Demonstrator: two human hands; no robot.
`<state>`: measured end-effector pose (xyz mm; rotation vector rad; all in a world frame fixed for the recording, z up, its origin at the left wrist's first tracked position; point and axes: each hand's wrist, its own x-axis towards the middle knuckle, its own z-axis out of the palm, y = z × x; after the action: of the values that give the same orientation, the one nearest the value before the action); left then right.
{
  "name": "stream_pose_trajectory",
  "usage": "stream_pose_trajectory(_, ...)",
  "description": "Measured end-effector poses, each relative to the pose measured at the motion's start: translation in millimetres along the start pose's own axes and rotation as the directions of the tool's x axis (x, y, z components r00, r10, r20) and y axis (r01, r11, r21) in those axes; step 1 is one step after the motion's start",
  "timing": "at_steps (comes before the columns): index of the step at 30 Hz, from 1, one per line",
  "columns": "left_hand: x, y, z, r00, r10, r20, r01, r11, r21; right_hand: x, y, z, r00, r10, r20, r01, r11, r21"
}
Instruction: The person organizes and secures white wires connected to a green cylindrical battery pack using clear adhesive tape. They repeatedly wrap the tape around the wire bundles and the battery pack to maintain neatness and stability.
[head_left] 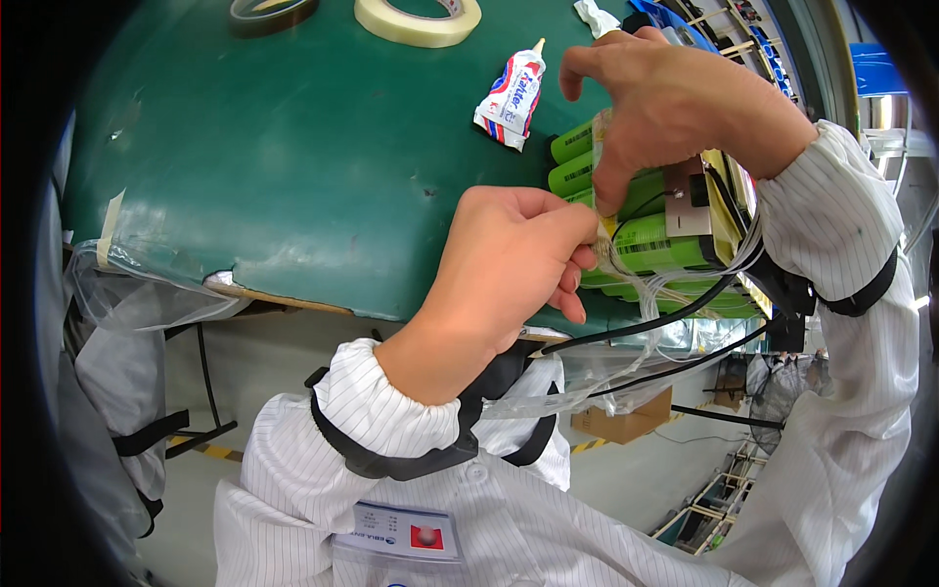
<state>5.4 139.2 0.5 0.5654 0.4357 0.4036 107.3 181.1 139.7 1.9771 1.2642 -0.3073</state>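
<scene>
A strip of clear tape (604,186) is pinched between the fingertips of the left hand (509,269) and the right hand (675,103) over a pack of green cylindrical battery cells (650,245) lying at the edge of the green table (293,166); a glue tube (511,96) and a tape roll (419,20) are seen farther back

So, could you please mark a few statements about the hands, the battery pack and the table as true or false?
1. Both hands, the left hand and the right hand, are at the green battery pack. True.
2. The table mat is red. False: it is green.
3. A roll of pale tape lies on the mat. True.
4. The glue tube is in the left hand. False: it lies on the mat.
</scene>
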Motion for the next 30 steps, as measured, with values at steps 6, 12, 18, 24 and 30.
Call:
stream_pose_trajectory(6,-9.2,-10.4,4.2,0.998,0.022,-0.058,-0.026,0.998,-0.06,5.5,2.7,7.1,0.997,-0.048,-0.059,0.041,0.994,-0.103)
stream_pose_trajectory(12,-7.0,-2.6,2.4,1.0,-0.029,-0.011,0.029,1.0,0.011,5.1,0.8,4.5,0.999,-0.033,-0.039,0.029,0.996,-0.083)
stream_pose_trajectory(18,-0.9,11.0,4.0,0.998,-0.044,0.033,0.039,0.99,0.137,2.5,11.1,5.4,0.993,-0.098,-0.061,0.098,0.995,-0.003)
stream_pose_trajectory(24,2.2,5.6,-4.1,0.999,0.006,0.036,-0.018,0.939,0.343,0.6,5.8,9.9,0.989,-0.115,-0.095,0.108,0.991,-0.085)
stream_pose_trajectory(30,-2.2,1.3,-9.3,0.998,-0.039,0.048,0.029,0.978,0.204,-3.3,-1.1,7.1,0.999,-0.032,-0.036,0.031,0.999,-0.005)
